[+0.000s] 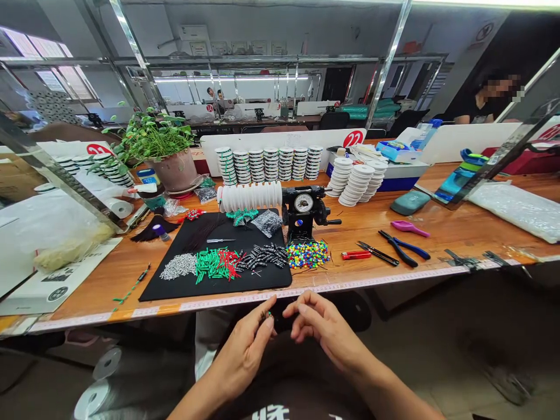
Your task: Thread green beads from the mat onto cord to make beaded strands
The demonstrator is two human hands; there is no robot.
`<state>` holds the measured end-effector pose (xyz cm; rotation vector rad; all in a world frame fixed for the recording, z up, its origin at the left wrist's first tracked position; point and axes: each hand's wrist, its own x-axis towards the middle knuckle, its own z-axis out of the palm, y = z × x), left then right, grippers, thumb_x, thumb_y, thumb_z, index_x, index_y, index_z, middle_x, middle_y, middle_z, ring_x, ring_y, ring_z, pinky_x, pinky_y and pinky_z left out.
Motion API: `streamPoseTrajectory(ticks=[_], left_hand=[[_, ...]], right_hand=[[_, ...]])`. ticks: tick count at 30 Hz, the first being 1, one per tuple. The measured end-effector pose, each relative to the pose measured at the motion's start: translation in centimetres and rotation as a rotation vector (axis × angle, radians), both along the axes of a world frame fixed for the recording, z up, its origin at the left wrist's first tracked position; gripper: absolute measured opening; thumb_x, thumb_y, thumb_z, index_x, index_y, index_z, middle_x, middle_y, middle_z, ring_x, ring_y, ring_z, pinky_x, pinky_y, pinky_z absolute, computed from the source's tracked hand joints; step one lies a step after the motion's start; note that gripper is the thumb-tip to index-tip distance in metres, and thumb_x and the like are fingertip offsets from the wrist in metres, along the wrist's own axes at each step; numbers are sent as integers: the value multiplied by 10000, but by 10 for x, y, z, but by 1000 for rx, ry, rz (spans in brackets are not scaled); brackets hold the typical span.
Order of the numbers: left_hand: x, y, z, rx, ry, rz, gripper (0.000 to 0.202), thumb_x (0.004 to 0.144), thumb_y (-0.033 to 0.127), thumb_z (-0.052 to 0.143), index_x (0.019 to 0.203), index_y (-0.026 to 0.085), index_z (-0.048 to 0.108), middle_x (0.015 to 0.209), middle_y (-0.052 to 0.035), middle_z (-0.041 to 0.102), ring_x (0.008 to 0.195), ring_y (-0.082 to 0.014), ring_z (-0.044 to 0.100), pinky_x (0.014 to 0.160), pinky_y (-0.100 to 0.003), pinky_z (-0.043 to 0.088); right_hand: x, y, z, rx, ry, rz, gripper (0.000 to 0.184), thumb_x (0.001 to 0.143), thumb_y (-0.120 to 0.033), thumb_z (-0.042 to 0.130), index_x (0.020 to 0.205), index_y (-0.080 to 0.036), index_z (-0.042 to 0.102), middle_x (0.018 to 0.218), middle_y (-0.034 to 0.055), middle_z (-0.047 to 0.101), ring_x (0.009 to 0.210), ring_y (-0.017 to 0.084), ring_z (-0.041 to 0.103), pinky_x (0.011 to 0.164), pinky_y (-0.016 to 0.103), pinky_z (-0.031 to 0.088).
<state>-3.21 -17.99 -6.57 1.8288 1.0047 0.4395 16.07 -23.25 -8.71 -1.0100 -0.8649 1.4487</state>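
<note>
My left hand is just below the table's front edge, its thumb and fingers closed on a small dark piece with a green tip. Facing it, a short gap away, is my right hand, with loosely curled fingers spread apart and nothing visible in them. Beyond both hands lies a black mat. On it are piles of grey beads, green tubes, red tubes, black striped tubes and multicoloured beads.
A black hand-cranked counter carries a row of white spools. Right of it lie a red cutter, tweezers, pliers and a pink tool. Spool stacks and a potted plant stand behind.
</note>
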Motion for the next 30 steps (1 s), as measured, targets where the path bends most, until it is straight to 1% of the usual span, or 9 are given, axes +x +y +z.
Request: streamPoseTrajectory(ticks=[2, 4, 7, 13, 19, 21, 23, 26, 30], left_hand=[[-4, -4, -2, 10, 23, 5, 595, 1003, 480, 372, 1507, 171, 437, 1081, -100, 693, 960, -235, 628, 993, -395, 459], [-9, -7, -3, 28, -1, 5, 581, 1004, 474, 375, 1514, 200, 431, 1052, -79, 690, 979, -235, 623, 1009, -392, 451], [-14, -11, -4, 33, -91, -2, 536, 1011, 445, 359, 1479, 218, 489, 1043, -69, 686, 1000, -235, 618, 1006, -378, 453], [-4, -12, 2, -49, -60, -22, 384, 1031, 455, 369, 1292, 251, 564, 898, -18, 663, 869, -203, 616, 850, -320, 457], [3, -15, 0, -93, -163, 21, 290, 1025, 504, 385, 1019, 244, 513, 839, 10, 593, 816, -179, 577, 787, -301, 443], [3, -16, -3, -169, -251, 24, 338, 1029, 519, 349, 1001, 238, 534, 867, 1, 573, 841, -179, 565, 810, -308, 448], [2, -16, -6, -356, -406, -1, 384, 1006, 553, 366, 998, 225, 566, 894, -14, 572, 864, -188, 569, 829, -322, 467], [2, -12, -8, -626, -618, -56, 396, 878, 572, 564, 976, 192, 612, 913, -37, 589, 902, -224, 609, 839, -349, 496], [1, -8, -7, -613, -581, -21, 259, 876, 431, 638, 955, 186, 617, 933, -42, 613, 912, -216, 625, 843, -340, 503]], right_hand=[[1, 1, 4, 4, 41, 15, 401, 886, -565, 677, 842, -198, 521, 717, -8, 626, 515, 101, 494, 525, 217, 367], [1, 1, 9, 77, -104, -17, 368, 898, -522, 681, 814, -188, 552, 601, -35, 571, 509, 103, 468, 547, 226, 357], [0, -1, 12, 185, -350, -119, 320, 908, -461, 678, 799, -166, 619, 627, -14, 587, 581, 130, 526, 640, 263, 401], [-2, -1, 9, 149, -225, -55, 339, 899, -498, 664, 819, -175, 602, 650, -29, 530, 571, 122, 434, 566, 248, 353], [-16, -12, 4, 178, -393, -109, 261, 925, -398, 644, 813, -163, 665, 602, -52, 454, 533, 104, 310, 507, 244, 263], [-21, -16, 3, 212, -441, -106, 245, 928, -365, 643, 801, -161, 691, 601, -36, 508, 518, 102, 337, 504, 247, 273], [-23, -17, 2, 228, -443, -111, 251, 936, -366, 638, 805, -161, 697, 651, -1, 596, 530, 111, 412, 515, 248, 312], [-20, -14, -2, 192, -391, -156, 281, 945, -412, 628, 820, -164, 678, 660, 7, 605, 551, 124, 454, 521, 246, 337], [-13, -10, -5, 164, -319, -192, 321, 913, -470, 658, 800, -169, 662, 695, 6, 565, 630, 142, 459, 542, 244, 335]])
